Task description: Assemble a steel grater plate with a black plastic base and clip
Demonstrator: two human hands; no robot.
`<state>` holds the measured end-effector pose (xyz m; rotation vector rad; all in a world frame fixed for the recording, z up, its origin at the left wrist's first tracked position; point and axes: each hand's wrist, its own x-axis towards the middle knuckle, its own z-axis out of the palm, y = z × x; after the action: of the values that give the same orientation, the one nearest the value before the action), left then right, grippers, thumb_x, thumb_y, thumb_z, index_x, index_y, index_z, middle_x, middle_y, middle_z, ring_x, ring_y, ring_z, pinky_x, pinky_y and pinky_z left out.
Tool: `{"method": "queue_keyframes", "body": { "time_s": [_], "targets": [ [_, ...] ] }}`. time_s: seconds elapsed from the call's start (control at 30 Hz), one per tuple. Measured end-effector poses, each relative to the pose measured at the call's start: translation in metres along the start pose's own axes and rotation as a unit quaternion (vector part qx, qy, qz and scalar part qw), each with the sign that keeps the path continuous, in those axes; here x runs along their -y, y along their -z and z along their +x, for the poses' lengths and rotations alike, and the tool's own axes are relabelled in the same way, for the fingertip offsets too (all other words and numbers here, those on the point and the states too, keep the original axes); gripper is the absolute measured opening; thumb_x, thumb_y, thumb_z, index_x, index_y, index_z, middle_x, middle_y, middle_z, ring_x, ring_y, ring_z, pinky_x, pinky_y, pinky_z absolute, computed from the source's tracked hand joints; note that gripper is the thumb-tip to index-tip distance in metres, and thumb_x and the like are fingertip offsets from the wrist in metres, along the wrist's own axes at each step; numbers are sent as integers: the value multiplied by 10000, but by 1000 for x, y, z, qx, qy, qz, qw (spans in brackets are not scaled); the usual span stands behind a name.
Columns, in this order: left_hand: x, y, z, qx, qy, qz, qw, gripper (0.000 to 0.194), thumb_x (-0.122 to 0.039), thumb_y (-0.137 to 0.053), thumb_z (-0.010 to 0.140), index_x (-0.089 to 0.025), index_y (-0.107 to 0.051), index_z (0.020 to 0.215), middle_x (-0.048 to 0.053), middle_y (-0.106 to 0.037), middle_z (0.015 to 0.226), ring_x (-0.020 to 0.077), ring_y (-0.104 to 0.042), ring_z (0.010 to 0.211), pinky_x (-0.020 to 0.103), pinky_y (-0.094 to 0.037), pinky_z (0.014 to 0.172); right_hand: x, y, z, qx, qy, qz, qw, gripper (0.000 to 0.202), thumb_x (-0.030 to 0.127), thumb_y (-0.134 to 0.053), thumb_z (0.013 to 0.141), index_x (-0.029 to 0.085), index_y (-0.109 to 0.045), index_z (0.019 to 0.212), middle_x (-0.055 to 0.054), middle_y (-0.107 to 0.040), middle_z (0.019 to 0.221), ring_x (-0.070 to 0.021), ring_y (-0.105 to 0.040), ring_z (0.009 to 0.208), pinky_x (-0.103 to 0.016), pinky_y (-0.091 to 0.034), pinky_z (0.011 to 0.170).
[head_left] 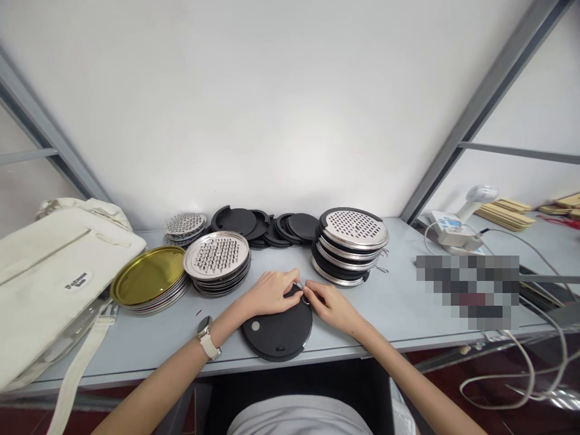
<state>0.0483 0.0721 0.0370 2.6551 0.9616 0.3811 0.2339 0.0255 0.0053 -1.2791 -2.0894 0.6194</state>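
A black round disc point(283, 329) lies on the grey table in front of me, with a small pale round spot and a small slot on its face. At its upper right edge is a thin metal wire loop point(306, 301). My left hand point(275, 293), with a watch at the wrist, reaches over the disc, thumb and fingers closed at the wire. From the right, my right hand point(333, 307) pinches the wire too, its fingertips close to the left ones. The fingers partly hide the wire's shape.
Left of the disc are stacked grater plates point(217, 257), gold-topped round lids point(151, 275) and a cream bag point(67, 266). Black rings and discs point(303, 228) lie behind. To the right stand stacked black-rimmed graters point(353, 229) with protruding wires, then a white scanner point(480, 194) with cables.
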Motion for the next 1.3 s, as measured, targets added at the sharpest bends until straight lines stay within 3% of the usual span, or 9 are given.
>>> {"method": "queue_keyframes", "body": {
  "time_s": [0.2, 0.4, 0.53, 0.93, 1.3],
  "targets": [
    [0, -2, 0, -5, 5, -12, 1000, 120, -322, -491, 841, -217, -437, 862, -52, -501, 620, 136, -466, 534, 257, -295, 535, 1, 1, 0, 1, 0, 3, 1000, 331, 329, -331, 969, 208, -377, 664, 44, -392, 571, -119, -393, 528, -247, -274, 520],
    [-2, -1, -1, -37, -17, -25, 999, 136, -308, -493, 844, -218, -460, 942, 15, -550, 940, 177, -557, 801, 276, -402, 699, 0, 1, 0, 5, 9, 6, 1000, 311, 317, -330, 970, 205, -390, 686, 53, -380, 575, -111, -381, 524, -243, -263, 528],
    [-2, 0, -2, -43, -24, -29, 998, 182, -297, -494, 864, -223, -467, 1027, 36, -533, 1050, 171, -567, 811, 282, -421, 732, -1, 1, -1, 8, 7, 10, 1000, 306, 310, -327, 972, 204, -394, 693, 54, -370, 573, -109, -372, 521, -242, -253, 525],
    [-2, -1, -2, -50, -39, -28, 998, 106, -261, -493, 854, -217, -481, 949, 5, -540, 940, 149, -527, 742, 265, -408, 684, 1, 1, 0, -2, 9, 20, 1000, 301, 324, -321, 980, 205, -423, 723, 50, -394, 596, -114, -389, 543, -243, -266, 546],
    [1, -4, -1, -60, -48, -35, 996, 88, -257, -503, 846, -211, -428, 852, -11, -479, 840, 133, -466, 660, 249, -356, 607, -1, -1, 1, 6, -10, 40, 999, 347, 363, -317, 983, 204, -353, 677, 56, -360, 576, -110, -377, 541, -246, -252, 542]
  ]
}}
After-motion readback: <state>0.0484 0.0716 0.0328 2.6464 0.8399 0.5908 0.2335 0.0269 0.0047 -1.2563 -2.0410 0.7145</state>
